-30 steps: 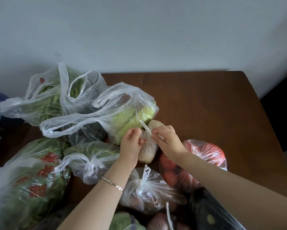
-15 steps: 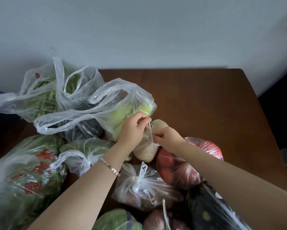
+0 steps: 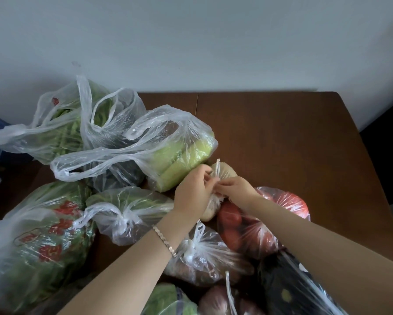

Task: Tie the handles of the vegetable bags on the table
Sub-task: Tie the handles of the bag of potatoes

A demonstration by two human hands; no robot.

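At the middle of the brown desk (image 3: 282,137), the left hand (image 3: 192,192) and the right hand (image 3: 236,189) are meeting fingertip to fingertip over a small clear bag (image 3: 226,171) of pale brown vegetables. Both hands are pinching the bag's thin, twisted handles with curled fingers. One handle end (image 3: 217,165) is sticking up and away from the person, just past the fingertips. The small bag is lying on its side, its long axis running near to far with the far end leaning slightly right; its near end is showing below the left palm. A bracelet (image 3: 164,241) is sitting on the left wrist.

Just left of the hands, a bag of pale green vegetables (image 3: 181,155) is lying with its long axis slanting from near-left to far-right. Its mouth is gaping and its loose handles are trailing off to the left. Behind that, a bag of green beans (image 3: 61,133) is slumping open by the wall. Just right of the hands, a bag of red tomatoes (image 3: 270,214) is lying against the small bag. Nearer the person, a knotted bag of greens (image 3: 127,208) and a second knotted bag (image 3: 200,253) are flanking the left forearm. A large bag with red print (image 3: 43,242) is filling the near-left corner.
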